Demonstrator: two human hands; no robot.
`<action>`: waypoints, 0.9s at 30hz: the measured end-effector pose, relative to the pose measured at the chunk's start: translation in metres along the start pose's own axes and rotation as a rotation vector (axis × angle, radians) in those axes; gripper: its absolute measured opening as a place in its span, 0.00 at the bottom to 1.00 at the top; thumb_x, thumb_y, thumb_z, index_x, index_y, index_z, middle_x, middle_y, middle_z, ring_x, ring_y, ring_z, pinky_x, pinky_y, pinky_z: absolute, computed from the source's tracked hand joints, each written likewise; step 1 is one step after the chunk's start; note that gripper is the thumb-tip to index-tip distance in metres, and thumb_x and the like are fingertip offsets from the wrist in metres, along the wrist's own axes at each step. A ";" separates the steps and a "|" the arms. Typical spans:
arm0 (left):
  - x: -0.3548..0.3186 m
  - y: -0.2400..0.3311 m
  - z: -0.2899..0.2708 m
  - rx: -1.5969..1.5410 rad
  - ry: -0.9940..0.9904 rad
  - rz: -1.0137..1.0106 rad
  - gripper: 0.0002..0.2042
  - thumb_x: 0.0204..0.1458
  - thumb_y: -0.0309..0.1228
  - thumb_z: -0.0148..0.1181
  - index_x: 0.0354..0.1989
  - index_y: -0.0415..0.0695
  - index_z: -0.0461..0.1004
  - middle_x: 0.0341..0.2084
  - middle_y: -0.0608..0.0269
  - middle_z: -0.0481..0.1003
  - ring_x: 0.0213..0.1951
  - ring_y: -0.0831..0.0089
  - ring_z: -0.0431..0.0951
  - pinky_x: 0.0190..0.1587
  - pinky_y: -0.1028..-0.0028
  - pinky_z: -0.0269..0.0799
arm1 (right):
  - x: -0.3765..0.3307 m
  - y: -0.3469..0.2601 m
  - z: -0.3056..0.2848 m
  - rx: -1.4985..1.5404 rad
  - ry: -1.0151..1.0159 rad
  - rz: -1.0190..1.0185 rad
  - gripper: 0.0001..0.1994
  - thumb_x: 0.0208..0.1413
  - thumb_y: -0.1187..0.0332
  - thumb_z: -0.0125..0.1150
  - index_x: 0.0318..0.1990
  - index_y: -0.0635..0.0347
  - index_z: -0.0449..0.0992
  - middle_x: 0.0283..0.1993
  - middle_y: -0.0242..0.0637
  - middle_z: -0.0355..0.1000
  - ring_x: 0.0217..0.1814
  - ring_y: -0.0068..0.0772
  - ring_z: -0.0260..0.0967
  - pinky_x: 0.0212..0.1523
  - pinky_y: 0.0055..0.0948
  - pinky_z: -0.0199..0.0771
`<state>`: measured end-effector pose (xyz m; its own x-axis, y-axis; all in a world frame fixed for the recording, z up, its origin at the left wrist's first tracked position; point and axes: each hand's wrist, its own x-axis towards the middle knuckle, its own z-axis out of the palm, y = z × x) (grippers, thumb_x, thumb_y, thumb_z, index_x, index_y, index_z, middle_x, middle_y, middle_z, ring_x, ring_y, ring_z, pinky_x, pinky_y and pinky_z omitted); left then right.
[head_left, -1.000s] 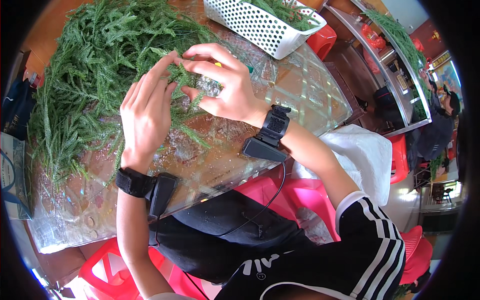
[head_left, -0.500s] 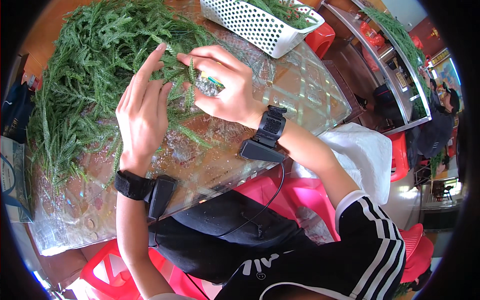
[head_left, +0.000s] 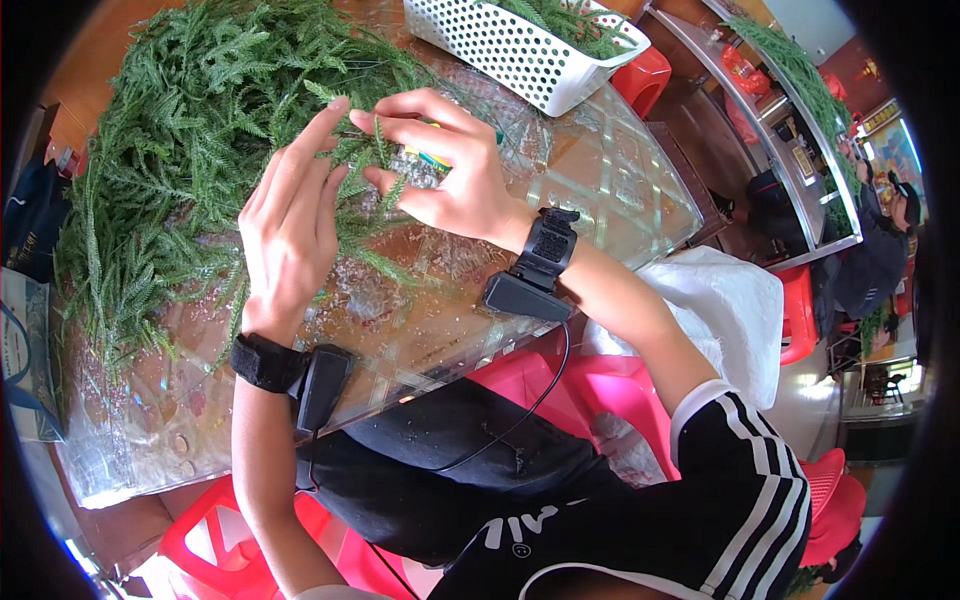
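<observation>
Over the table, my two hands meet at a feathery green artificial sprig (head_left: 378, 150). My left hand (head_left: 290, 220) has its index finger and thumb closed at the sprig's left side. From the right, my right hand (head_left: 450, 165) pinches it, with leafy tips showing between thumb and fingers. The exact finger contact is partly hidden by the leaves. A thin yellow and green thing (head_left: 433, 161) shows behind my right fingers; whether it is held or lies on the table I cannot tell. A large heap of similar green sprigs (head_left: 190, 150) lies beyond and left of my hands.
White bits litter the glossy covered table (head_left: 620, 190). A white perforated basket (head_left: 540, 75) with more greenery stands at the far edge. Pink and red plastic stools (head_left: 640, 395) are near my legs. Bags (head_left: 30, 350) hang at the left; a shelf unit (head_left: 790, 140) stands right.
My left hand has shifted slightly right and its index fingertip has come down nearer my right fingers. The sprig between the hands has turned a little.
</observation>
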<state>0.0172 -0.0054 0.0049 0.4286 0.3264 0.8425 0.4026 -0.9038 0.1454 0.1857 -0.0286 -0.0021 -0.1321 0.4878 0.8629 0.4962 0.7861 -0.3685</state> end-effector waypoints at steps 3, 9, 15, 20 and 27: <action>-0.002 -0.001 0.001 -0.003 0.098 0.015 0.05 0.43 0.16 0.54 0.30 0.32 0.70 0.45 0.59 0.71 0.33 0.65 0.75 0.35 0.72 0.72 | 0.002 0.001 -0.001 0.031 -0.037 0.008 0.18 0.35 0.77 0.66 0.39 0.65 0.75 0.39 0.38 0.69 0.38 0.30 0.68 0.39 0.25 0.68; -0.005 -0.003 0.000 0.013 0.086 0.027 0.06 0.43 0.16 0.54 0.31 0.32 0.71 0.43 0.59 0.72 0.34 0.66 0.75 0.34 0.72 0.72 | 0.002 0.002 -0.001 0.179 -0.125 0.167 0.18 0.35 0.77 0.67 0.39 0.64 0.75 0.37 0.36 0.69 0.36 0.27 0.65 0.36 0.24 0.66; -0.003 -0.004 0.000 -0.037 -0.014 -0.089 0.04 0.44 0.17 0.54 0.29 0.33 0.71 0.42 0.58 0.73 0.32 0.68 0.77 0.31 0.74 0.72 | 0.002 0.010 -0.005 0.157 -0.141 0.144 0.16 0.36 0.75 0.68 0.37 0.64 0.75 0.36 0.34 0.70 0.33 0.23 0.63 0.33 0.22 0.65; 0.000 -0.004 -0.001 -0.079 -0.029 -0.091 0.02 0.45 0.18 0.53 0.27 0.34 0.69 0.42 0.58 0.72 0.25 0.70 0.76 0.26 0.74 0.71 | 0.001 0.012 -0.004 0.207 -0.149 0.185 0.19 0.36 0.74 0.68 0.40 0.63 0.73 0.36 0.34 0.70 0.34 0.22 0.64 0.35 0.22 0.66; 0.001 -0.003 -0.005 -0.125 -0.129 -0.145 0.02 0.47 0.20 0.52 0.25 0.35 0.67 0.43 0.59 0.72 0.18 0.70 0.70 0.20 0.74 0.66 | -0.002 0.010 -0.001 0.131 -0.145 0.229 0.23 0.34 0.73 0.70 0.42 0.63 0.70 0.38 0.34 0.71 0.35 0.20 0.65 0.37 0.21 0.67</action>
<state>0.0123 -0.0036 0.0073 0.4763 0.4811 0.7360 0.3678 -0.8693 0.3302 0.1919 -0.0217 -0.0070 -0.1559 0.6998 0.6971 0.4132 0.6872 -0.5975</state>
